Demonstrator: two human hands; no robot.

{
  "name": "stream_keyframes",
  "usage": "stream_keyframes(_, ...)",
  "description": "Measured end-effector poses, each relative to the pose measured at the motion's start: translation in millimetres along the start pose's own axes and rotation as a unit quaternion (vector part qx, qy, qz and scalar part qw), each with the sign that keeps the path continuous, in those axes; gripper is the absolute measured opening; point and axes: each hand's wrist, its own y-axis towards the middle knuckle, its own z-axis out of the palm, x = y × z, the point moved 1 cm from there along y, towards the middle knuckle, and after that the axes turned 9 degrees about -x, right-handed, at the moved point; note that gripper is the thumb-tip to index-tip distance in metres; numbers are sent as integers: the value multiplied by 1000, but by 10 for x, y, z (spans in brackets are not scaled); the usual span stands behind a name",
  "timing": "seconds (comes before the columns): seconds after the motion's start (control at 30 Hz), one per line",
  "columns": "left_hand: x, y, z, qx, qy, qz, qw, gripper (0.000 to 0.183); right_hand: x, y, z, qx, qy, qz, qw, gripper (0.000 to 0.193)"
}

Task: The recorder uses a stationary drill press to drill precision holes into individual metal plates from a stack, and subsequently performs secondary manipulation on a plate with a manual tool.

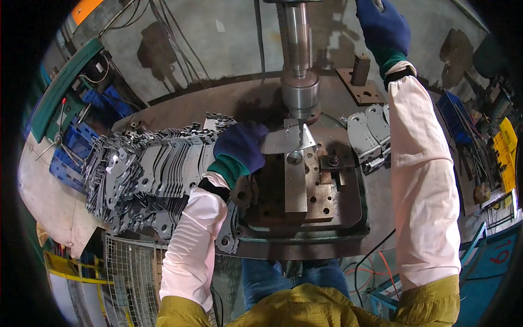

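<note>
My left hand, in a blue glove with a green cuff, is closed on the near end of a flat grey metal plate. The plate lies over a steel fixture, its far end beneath the chuck of a drill-press-like machine. A shiny triangular edge shows at the plate's right end; the tool tip there is hard to make out. My right hand, gloved the same way, is raised at the upper right with its fingers curled. The picture's top edge cuts off what it grips.
Stacked grey metal plates crowd the table left of the fixture; a smaller group of plates lies to its right. A clamp bolt stands on the fixture. Behind is a block on a base plate. A yellow bin sits far right.
</note>
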Motion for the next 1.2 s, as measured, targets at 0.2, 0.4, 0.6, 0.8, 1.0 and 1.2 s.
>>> stream_keyframes(0.2,-59,-36,-63,-21,5,0,1000,31,-36,28,28,2,-12,-1,1000,51)
stream_keyframes(0.4,16,-49,-11,-19,2,21,1000,35,-42,81,81,2,-31,9,999,51)
stream_keyframes(0.6,-51,5,-37,-23,-9,-20,1000,29,-8,29,23,-9,-10,-7,1000,49)
stream_keyframes(0.8,19,22,4,4,2,2,1000,28,72,26,-40,43,12,12,999,47)
stream_keyframes(1.0,-14,11,-35,-3,-12,15,1000,27,-6,26,12,-19,-21,-27,999,48)
stream_keyframes(1.2,-29,-6,-23,-21,-20,-10,1000,27,63,36,-21,33,4,25,999,49)
